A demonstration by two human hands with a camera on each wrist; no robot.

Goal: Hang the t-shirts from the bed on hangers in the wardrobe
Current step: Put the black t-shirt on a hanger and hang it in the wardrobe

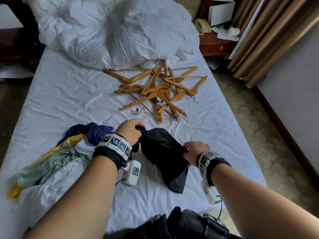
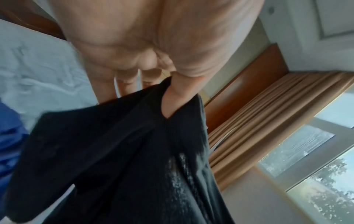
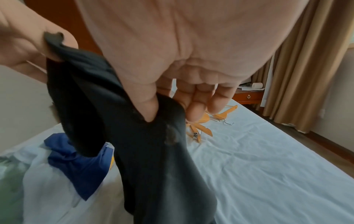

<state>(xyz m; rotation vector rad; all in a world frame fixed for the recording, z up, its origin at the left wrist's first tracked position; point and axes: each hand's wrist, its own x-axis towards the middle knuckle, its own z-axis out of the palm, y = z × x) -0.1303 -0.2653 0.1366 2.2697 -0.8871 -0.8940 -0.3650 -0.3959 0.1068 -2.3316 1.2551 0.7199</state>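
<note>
While both of my hands were up over the bed (image 1: 69,94), I had the black t-shirt (image 1: 162,149) strung between them, and that was the whole story of the moment. My left hand (image 1: 130,131) clenched one bunched end of it, further out toward the hangers; my right hand (image 1: 195,150) pinched the other end, closer in toward me. In the right wrist view my thumb and fingers (image 3: 195,106) were plainly nipped on the dark cloth, and the left wrist view showed the same sort of grip. So the shirt's long axis ran on a slant from upper left to lower right, with the loose rest of it drooping below my right hand toward the sheet.

Straight ahead, well apart from both hands, lay the tangled pile of wooden hangers (image 1: 158,90), hooks pointing all ways. My left hand was the nearer to it. I judged the next move would turn on that: shake the shirt open, find the neck, then reach forward for a hanger.

Off to my left sat the heap of other t-shirts (image 1: 65,152), blue, yellow, green and white, waiting. No wardrobe in sight.
</note>
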